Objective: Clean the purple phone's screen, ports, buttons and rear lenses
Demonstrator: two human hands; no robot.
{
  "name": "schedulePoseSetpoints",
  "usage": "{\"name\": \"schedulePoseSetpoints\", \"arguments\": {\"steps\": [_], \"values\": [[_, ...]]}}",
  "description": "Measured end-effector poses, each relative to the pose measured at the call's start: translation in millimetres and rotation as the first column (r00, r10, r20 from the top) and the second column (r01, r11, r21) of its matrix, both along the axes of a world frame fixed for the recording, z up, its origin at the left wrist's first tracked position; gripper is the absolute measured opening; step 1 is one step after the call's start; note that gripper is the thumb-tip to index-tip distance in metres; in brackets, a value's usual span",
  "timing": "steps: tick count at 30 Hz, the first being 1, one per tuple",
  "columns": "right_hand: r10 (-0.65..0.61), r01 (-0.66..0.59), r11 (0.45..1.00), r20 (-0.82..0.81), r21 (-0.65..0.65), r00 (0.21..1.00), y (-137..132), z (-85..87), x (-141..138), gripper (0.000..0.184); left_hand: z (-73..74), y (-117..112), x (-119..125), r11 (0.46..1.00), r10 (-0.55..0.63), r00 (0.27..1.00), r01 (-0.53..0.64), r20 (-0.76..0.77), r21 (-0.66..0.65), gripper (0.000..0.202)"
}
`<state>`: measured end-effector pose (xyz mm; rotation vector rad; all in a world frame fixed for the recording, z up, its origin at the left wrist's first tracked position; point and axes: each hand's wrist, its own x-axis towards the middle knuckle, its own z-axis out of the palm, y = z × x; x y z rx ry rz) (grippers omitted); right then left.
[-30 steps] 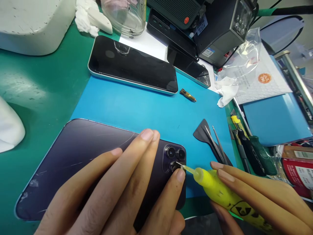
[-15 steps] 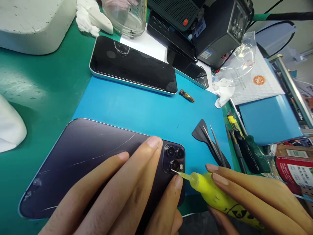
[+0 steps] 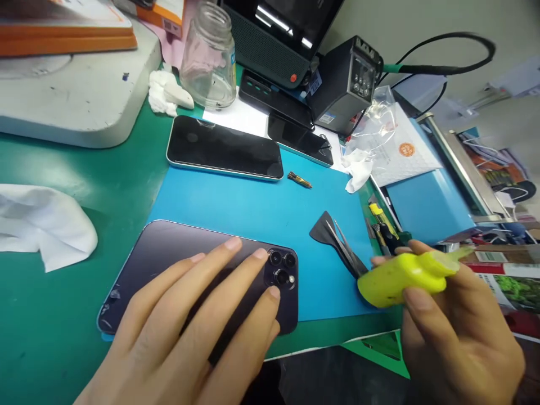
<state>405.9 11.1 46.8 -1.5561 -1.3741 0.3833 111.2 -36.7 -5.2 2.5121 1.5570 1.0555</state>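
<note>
A dark purple phone [image 3: 169,247] lies back-up on the blue mat [image 3: 253,208], its glass cracked, with the triple camera block [image 3: 282,269] at its right end. My left hand [image 3: 185,320] rests flat on the phone, fingers stretched out, fingertips beside the camera block. My right hand [image 3: 455,326] grips a yellow squeeze bottle [image 3: 400,278] lifted off to the right of the mat, its thin nozzle pointing right, away from the phone.
Two more phones [image 3: 223,149] lie screen-up at the mat's far edge beside a small brush head [image 3: 299,180]. A black spudger and tweezers [image 3: 337,242] lie right of the phone. A glass jar [image 3: 208,56], soldering station [image 3: 348,84], white cloth [image 3: 42,225] and packets surround the mat.
My right hand pulled the bottle's nozzle off the camera lens, lifted it rightward and turned it away. The view rose and pulled back. My left hand stays on the phone.
</note>
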Motion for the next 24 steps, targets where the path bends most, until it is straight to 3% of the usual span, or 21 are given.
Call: {"name": "schedulePoseSetpoints", "arguments": {"steps": [4, 8, 11, 16, 20, 24], "values": [[0.014, 0.007, 0.972, -0.087, 0.234, 0.996, 25.3, 2.8, 1.8, 0.041, 2.8, 6.3, -6.7, 0.999, -0.026, 0.991, 0.030, -0.129, 0.025, 0.043], [0.043, 0.007, 0.936, -0.134, 0.351, 0.990, 44.1, 9.1, 14.2, 0.047, 7.4, 5.5, -3.5, 0.999, -0.011, 0.995, 0.014, -0.103, 0.029, 0.046], [0.031, -0.017, 0.946, -0.038, 0.325, 0.999, 53.6, -0.9, 25.1, 0.058, 12.9, 3.0, -4.5, 0.999, -0.005, 0.999, 0.003, -0.040, -0.044, 0.050], [0.046, -0.038, 0.966, -0.025, 0.257, 0.999, 64.2, -22.0, 26.1, 0.052, 31.2, 11.2, -7.3, 0.981, -0.012, 1.000, 0.014, 0.015, -0.194, 0.043], [0.103, -0.094, 0.980, -0.040, 0.174, 0.994, 63.7, -24.4, 22.1, 0.059, 46.2, 26.8, 3.4, 0.977, 0.013, 1.000, -0.013, -0.002, -0.215, 0.024], [0.119, -0.112, 0.984, -0.039, 0.137, 0.992, 59.3, -24.1, 23.5, 0.062, 51.4, 37.1, 13.5, 0.968, 0.000, 1.000, 0.001, 0.004, -0.251, 0.013]]}}
